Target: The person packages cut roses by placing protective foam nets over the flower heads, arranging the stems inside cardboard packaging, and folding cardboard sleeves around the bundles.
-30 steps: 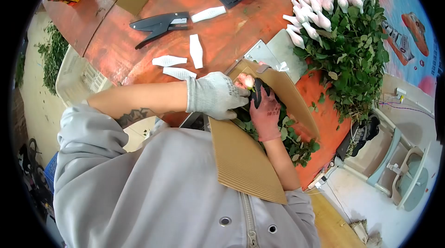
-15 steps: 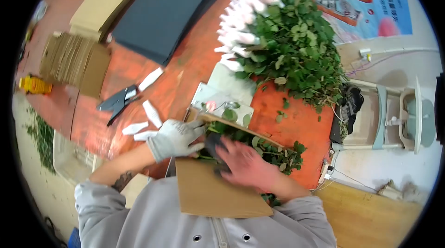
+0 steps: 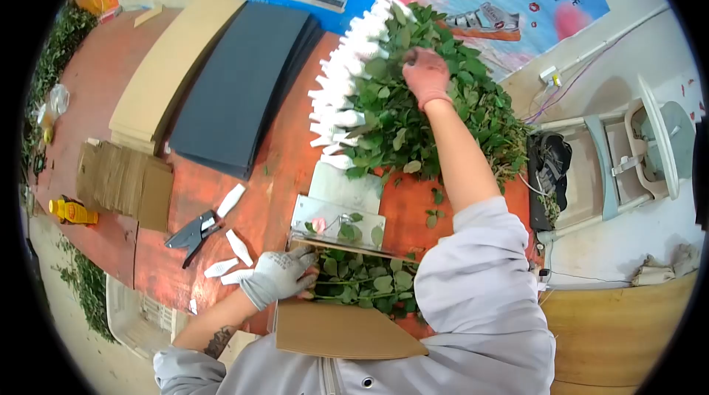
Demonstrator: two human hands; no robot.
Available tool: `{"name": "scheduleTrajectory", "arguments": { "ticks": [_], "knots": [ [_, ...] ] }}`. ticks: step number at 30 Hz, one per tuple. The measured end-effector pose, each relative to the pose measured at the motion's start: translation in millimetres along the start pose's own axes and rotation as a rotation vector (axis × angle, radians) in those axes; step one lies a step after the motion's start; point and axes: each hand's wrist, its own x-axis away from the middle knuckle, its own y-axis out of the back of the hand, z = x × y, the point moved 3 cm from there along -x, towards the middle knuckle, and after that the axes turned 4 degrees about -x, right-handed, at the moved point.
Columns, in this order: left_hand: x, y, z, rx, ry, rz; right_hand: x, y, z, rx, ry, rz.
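Note:
My left hand (image 3: 279, 277), in a pale grey glove, is closed around the left end of leafy rose stems (image 3: 369, 277). These lie in a trough between a raised edge and a brown cardboard sheet (image 3: 347, 328) near my body. My right hand (image 3: 428, 76), in a pink glove, reaches far forward over a big heap of leafy rose stems (image 3: 450, 114). Its fingers are curled among the leaves, and whatever they grip is hidden. White sleeves (image 3: 347, 77) cover the heap's left ends. Just beyond the trough, a pink rose (image 3: 317, 225) lies on a clear plate (image 3: 303, 212).
On the left are a stapler (image 3: 193, 236), several loose white sleeves (image 3: 238, 246), a stack of cardboard pieces (image 3: 122, 177) and a yellow bottle (image 3: 72, 211). Dark sheets (image 3: 236, 85) and tan sheets (image 3: 173, 63) lie farther back. A folded chair (image 3: 591, 151) stands at the right.
My right hand has left the trough and moved forward onto the heap of stems. My left hand stays at the trough's left end. The camera view has shifted.

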Motion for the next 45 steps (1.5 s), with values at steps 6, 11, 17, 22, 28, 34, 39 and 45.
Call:
{"name": "scheduleTrajectory", "arguments": {
  "ticks": [6, 11, 17, 22, 28, 34, 39, 45],
  "knots": [
    [-2, 8, -5, 0.045, 0.045, 0.028, -14, -46, 5, 0.319, 0.071, 0.121],
    [-3, -2, -1, -0.021, 0.023, 0.026, -8, 14, 2, 0.153, 0.093, 0.000],
    [-4, 6, -9, -0.068, 0.011, 0.039, -32, 191, -92, -0.252, -0.098, -0.341],
    [-4, -2, -12, -0.101, 0.029, 0.025, -9, 359, -218, -1.261, 0.008, -1.233],
    [-7, -5, -20, -0.202, 0.027, -0.038, 98, 468, -203, -0.650, 0.149, -1.325],
    [1, -7, -20, -0.237, -0.095, -0.078, 231, 351, -74, -0.144, 0.054, -0.855],
    [14, -6, -21, -0.166, -0.068, 0.001, 333, 183, 31, -0.033, 0.715, 0.377],
    [12, -23, -12, -0.196, -0.033, 0.028, 364, 86, 81, 0.059, 0.611, 0.317]
  ]
}}
